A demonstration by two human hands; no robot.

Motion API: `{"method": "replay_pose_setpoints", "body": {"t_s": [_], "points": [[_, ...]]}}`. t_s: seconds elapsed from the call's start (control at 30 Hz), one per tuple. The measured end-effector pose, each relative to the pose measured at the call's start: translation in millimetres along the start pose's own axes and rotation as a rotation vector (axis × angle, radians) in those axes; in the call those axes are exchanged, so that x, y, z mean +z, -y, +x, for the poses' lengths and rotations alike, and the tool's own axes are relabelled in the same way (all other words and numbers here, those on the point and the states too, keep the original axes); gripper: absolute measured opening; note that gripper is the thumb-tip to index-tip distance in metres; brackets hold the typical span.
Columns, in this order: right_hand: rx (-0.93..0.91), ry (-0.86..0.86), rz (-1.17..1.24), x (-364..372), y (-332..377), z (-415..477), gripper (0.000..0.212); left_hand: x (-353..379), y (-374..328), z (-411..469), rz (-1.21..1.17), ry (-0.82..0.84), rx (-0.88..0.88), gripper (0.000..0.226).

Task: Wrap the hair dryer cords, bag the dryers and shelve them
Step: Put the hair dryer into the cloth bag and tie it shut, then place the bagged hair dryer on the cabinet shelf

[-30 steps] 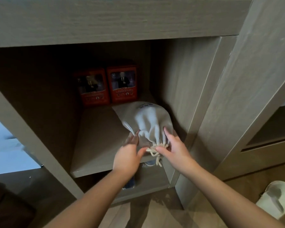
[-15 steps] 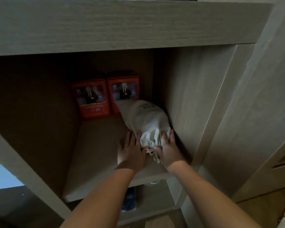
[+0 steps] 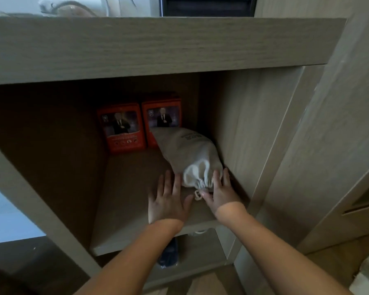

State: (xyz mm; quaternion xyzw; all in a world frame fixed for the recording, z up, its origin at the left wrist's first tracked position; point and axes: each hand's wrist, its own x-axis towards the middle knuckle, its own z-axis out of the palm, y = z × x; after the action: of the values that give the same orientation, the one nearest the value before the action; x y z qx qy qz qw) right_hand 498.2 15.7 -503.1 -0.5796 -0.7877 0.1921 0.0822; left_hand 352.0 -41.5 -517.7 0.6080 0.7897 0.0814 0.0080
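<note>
The bag (image 3: 188,154) lies on the shelf (image 3: 126,199) at centre frame, in front of the red boxes (image 3: 121,128); my left hand (image 3: 168,201) and right hand (image 3: 222,192) flank its tied neck, fingers straight, gripping nothing, so I judge an even, gentle two-sided push seats it best.

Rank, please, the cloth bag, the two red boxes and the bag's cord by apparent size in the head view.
1. cloth bag
2. left red box and right red box: look alike, tied
3. cord
</note>
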Motion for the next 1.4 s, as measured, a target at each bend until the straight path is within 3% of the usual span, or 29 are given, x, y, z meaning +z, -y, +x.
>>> {"method": "replay_pose_setpoints", "body": {"t_s": [0.23,0.53,0.77,1.0,1.4], "points": [[-0.063,0.074,-0.269,-34.3,24.2,-65.9,0.077,-67.8,20.2,-57.5,0.243,0.1,0.235,0.073],[-0.187,0.128,-0.416,-115.0,107.4,-130.7,0.072,-188.5,38.7,-98.3,0.217,0.109,0.332,0.073],[-0.232,0.111,-0.387,-232.2,177.1,-185.2,0.069,-332.1,41.3,-140.0,0.131,0.159,0.288,0.07],[-0.292,0.226,-0.381,-349.1,250.9,-228.6,0.071,-461.9,43.3,-181.7,0.089,0.192,0.159,0.07],[-0.384,0.222,-0.341,-399.0,315.0,-261.9,0.065,-537.9,74.2,-233.5,0.087,0.163,-0.136,0.074]]}}
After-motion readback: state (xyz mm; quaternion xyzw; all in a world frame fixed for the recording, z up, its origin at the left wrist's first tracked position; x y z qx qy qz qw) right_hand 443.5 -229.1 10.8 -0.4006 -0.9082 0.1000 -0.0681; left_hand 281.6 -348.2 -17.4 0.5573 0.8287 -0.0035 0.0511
